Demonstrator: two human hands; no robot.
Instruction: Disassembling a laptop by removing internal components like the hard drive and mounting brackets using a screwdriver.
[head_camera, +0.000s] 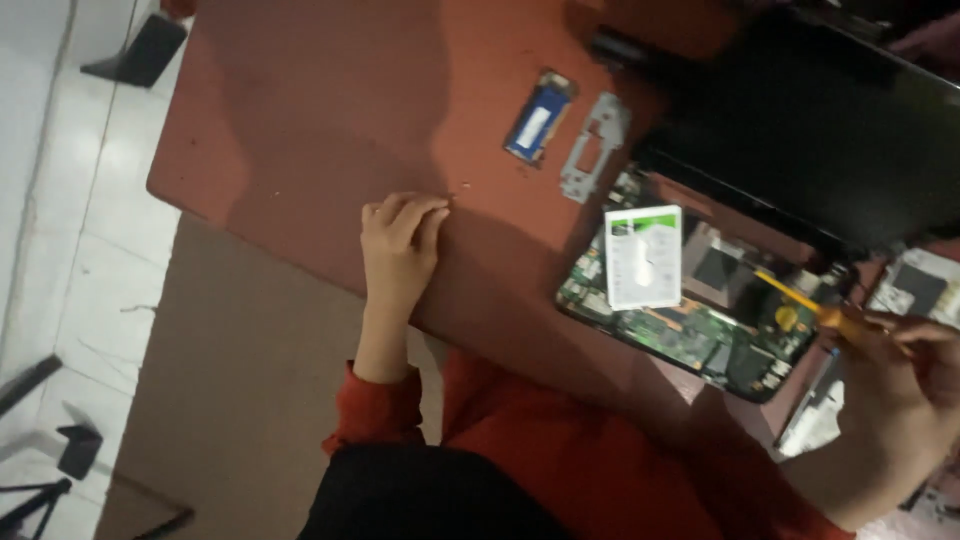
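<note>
**Two hands, one opened laptop**

Now the left hand (400, 245) rests on the red table (300, 120), fingers curled, gripping nothing. Meanwhile the right hand (900, 370) clasps one yellow screwdriver (800, 297) over one circuit board (700, 335). One white drive (643, 257) lies on it; one blue memory module (540, 118) and one metal bracket (594, 147) sit nearby.

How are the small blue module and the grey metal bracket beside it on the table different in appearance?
The blue module is a solid rectangle with a pale label along its middle; the grey metal bracket is bare metal with cut-out openings. The module looks shorter and more compact, while the bracket is longer with an irregular outline. Both lie flat on the red-brown table, tilted the same way, apart from either hand.
</note>
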